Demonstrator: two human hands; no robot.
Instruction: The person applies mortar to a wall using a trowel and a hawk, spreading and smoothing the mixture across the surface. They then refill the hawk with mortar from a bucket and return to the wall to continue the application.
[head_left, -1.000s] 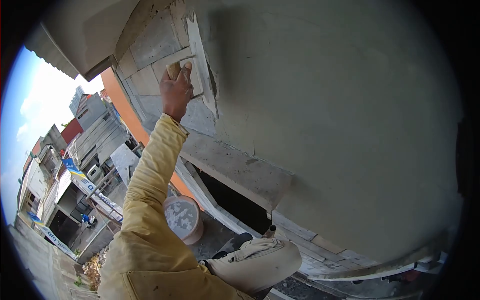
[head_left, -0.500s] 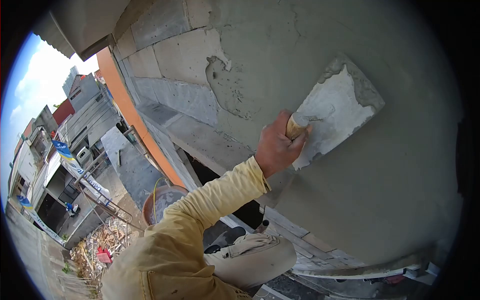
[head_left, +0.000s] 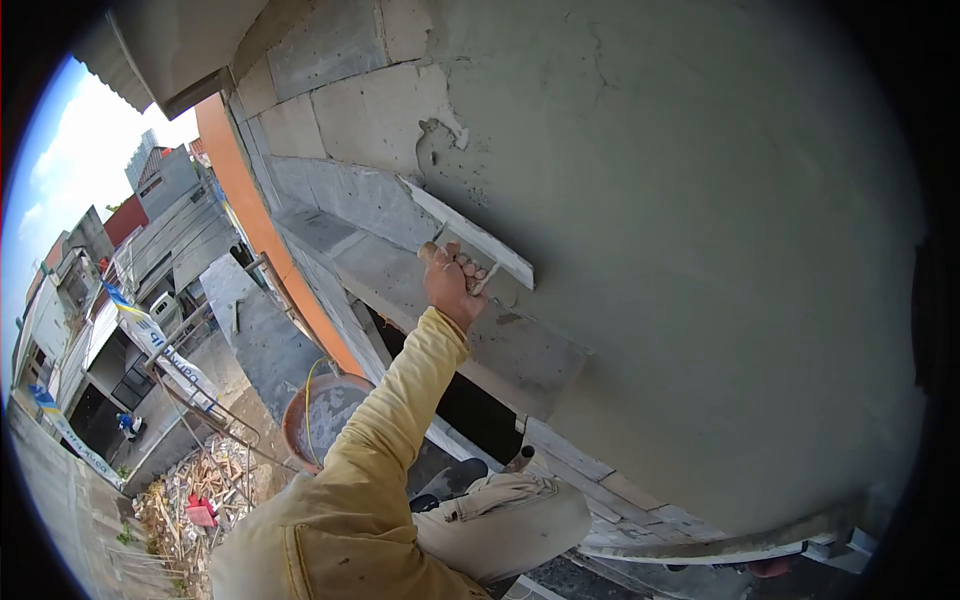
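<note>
And here's the left grip, clenched firmly round the handle of a trowel, fingers curled right over it! The wooden butt pokes out on the left side of the fist, and the pale blade lies just beyond the knuckles, on the wall side, a small gap between blade and fingers. We're seeing that blade almost edge-on, one end reaching far left, the other running out to the right past the fist; whether it touches the wet surface, I can't tell from here.

Beyond it spreads the grey plastered wall, smooth to the right, with a ragged edge on the left where bare blocks show. The yellow sleeve stretches from the near left, passing across a dark opening below a concrete ledge. Down left of the sleeve sits a bucket of grey mix, well apart from the trowel, and at the near side there's a pale-trousered knee.
</note>
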